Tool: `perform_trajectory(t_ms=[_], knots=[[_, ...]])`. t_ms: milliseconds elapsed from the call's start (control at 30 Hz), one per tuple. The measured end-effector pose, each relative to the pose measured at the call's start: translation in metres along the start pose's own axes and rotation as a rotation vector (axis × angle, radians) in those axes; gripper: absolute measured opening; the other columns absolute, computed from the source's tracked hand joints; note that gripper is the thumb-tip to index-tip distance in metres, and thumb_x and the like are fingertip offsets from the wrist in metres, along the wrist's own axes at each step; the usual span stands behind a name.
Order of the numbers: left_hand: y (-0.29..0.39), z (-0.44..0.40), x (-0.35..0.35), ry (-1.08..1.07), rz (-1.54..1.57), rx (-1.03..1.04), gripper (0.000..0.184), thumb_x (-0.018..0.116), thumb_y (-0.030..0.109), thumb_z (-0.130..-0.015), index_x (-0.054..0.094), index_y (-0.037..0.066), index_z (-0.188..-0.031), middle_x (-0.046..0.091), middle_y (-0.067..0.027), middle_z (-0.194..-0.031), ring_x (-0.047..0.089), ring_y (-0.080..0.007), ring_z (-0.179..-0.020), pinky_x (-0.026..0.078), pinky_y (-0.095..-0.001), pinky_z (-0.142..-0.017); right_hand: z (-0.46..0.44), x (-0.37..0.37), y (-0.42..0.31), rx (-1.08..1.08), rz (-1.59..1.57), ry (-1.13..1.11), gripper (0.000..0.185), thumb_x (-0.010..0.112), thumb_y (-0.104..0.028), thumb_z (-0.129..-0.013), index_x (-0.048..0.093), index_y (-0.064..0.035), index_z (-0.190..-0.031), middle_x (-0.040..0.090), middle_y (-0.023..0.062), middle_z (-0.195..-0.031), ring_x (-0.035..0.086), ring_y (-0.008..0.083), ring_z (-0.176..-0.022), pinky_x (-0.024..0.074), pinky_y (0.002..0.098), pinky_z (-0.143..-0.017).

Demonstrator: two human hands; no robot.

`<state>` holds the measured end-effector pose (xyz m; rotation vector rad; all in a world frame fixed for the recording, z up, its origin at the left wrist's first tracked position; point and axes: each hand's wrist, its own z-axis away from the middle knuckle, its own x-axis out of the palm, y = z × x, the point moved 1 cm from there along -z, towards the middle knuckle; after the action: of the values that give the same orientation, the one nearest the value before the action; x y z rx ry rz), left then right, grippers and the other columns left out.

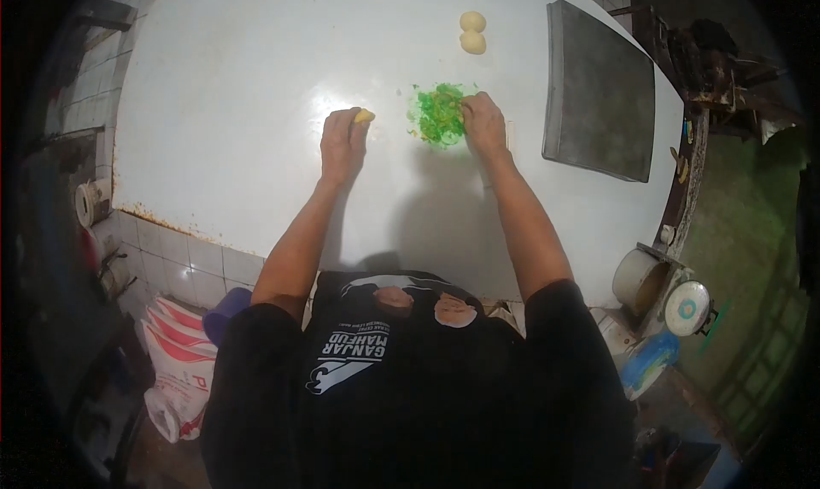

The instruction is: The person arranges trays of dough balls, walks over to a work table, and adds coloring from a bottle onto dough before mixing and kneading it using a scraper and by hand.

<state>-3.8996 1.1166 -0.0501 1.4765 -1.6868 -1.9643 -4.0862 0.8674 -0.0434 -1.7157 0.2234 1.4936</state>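
My left hand is closed around a small yellow lump of dough, which pokes out past the thumb side. To its right, a flat heap of bright green and yellowish shreds lies spread on the white tabletop. At the heap's right edge is my right hand, fingers curled and pressed together. Whatever it pinches is too small or hidden to name. Farther back, two pale round dough balls sit touching each other.
A dark grey flat tray lies on the table's right side. Off the right edge stand a metal pot and a round lid. Below left are a red-and-white plastic sack and a purple container.
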Motion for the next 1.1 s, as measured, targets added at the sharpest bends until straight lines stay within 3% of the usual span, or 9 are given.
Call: perform_trajectory(t_ms=[133,300,333,400,500,600,733,833,1100], knots=[[-0.002,0.002,-0.001,-0.003,-0.049,0.051,0.027,0.071,0.011,-0.095,0.069,0.006,-0.121,0.068,-0.0149,-0.116,0.062,-0.0354,-0.109,0.053,-0.0446,-0.093,-0.009,-0.009,0.001,0.029,0.123,-0.091,0.028,0.064,-0.013,-0.095,0.074,-0.0086,-0.121,0.071,0.0208,-0.111,0.068,0.0372,-0.106,0.0554,0.0466,-0.092],[0.007,0.005,-0.005,-0.010,-0.132,0.170,0.030,0.074,0.014,-0.092,0.069,0.006,-0.120,0.067,-0.0148,-0.118,0.061,-0.0351,-0.110,0.052,-0.0454,-0.094,0.030,-0.056,-0.016,0.494,-0.767,0.042,0.035,0.067,-0.021,-0.093,0.070,-0.0075,-0.126,0.071,0.0191,-0.111,0.069,0.0373,-0.109,0.0552,0.0479,-0.095],[0.004,0.005,-0.003,-0.013,-0.130,0.170,0.030,0.074,0.014,-0.092,0.069,0.006,-0.120,0.067,-0.0148,-0.118,0.061,-0.0351,-0.110,0.052,-0.0454,-0.094,0.042,-0.056,-0.007,0.498,-0.766,0.044,0.035,0.067,-0.021,-0.093,0.070,-0.0075,-0.126,0.071,0.0191,-0.111,0.069,0.0373,-0.109,0.0552,0.0479,-0.095],[-0.003,0.002,0.001,-0.055,-0.072,0.053,0.029,0.073,0.014,-0.093,0.069,0.007,-0.120,0.066,-0.0149,-0.119,0.060,-0.0352,-0.112,0.051,-0.0455,-0.096,0.066,-0.053,0.018,0.460,-0.065,0.099,0.047,0.075,-0.024,-0.091,0.064,-0.0052,-0.132,0.071,0.0203,-0.112,0.068,0.0405,-0.109,0.0548,0.0484,-0.097],[-0.003,-0.001,0.007,-0.044,-0.042,0.066,0.028,0.072,0.014,-0.093,0.069,0.007,-0.120,0.065,-0.0150,-0.119,0.060,-0.0352,-0.112,0.051,-0.0452,-0.096,0.085,-0.031,0.006,0.501,0.175,0.109,0.069,0.086,-0.027,-0.083,0.054,-0.0041,-0.140,0.069,0.0234,-0.117,0.065,0.0419,-0.115,0.0545,0.0490,-0.097],[-0.001,-0.002,0.009,-0.033,-0.065,0.078,0.028,0.072,0.015,-0.094,0.068,0.007,-0.121,0.065,-0.0150,-0.120,0.060,-0.0353,-0.113,0.051,-0.0450,-0.096,0.079,-0.012,0.011,0.639,-0.135,-0.038,0.082,0.093,-0.027,-0.076,0.049,0.0007,-0.140,0.063,0.0255,-0.125,0.059,0.0425,-0.123,0.0502,0.0490,-0.104],[0.001,-0.005,0.002,-0.055,-0.074,0.046,0.030,0.072,0.016,-0.094,0.068,0.007,-0.122,0.065,-0.0150,-0.121,0.060,-0.0352,-0.114,0.051,-0.0450,-0.097,0.088,-0.021,0.018,0.471,-0.022,0.092,0.086,0.094,-0.027,-0.075,0.048,0.0031,-0.141,0.060,0.0260,-0.129,0.059,0.0421,-0.122,0.0485,0.0482,-0.107],[-0.002,-0.001,0.000,-0.064,-0.019,0.086,0.031,0.072,0.017,-0.094,0.068,0.007,-0.123,0.066,-0.0150,-0.121,0.061,-0.0350,-0.114,0.051,-0.0445,-0.097,0.098,-0.039,0.013,0.723,0.095,0.073,0.100,0.098,-0.031,-0.069,0.045,0.0037,-0.146,0.052,0.0238,-0.141,0.055,0.0405,-0.128,0.0481,0.0499,-0.108],[-0.002,-0.003,0.004,-0.064,-0.012,0.081,0.033,0.071,0.014,-0.094,0.067,0.006,-0.125,0.066,-0.0148,-0.122,0.061,-0.0338,-0.115,0.051,-0.0430,-0.098,0.101,-0.036,0.038,0.739,-0.038,0.014,0.090,0.093,-0.033,-0.074,0.048,0.0047,-0.143,0.066,0.0262,-0.128,0.065,0.0417,-0.118,0.0524,0.0490,-0.102]])
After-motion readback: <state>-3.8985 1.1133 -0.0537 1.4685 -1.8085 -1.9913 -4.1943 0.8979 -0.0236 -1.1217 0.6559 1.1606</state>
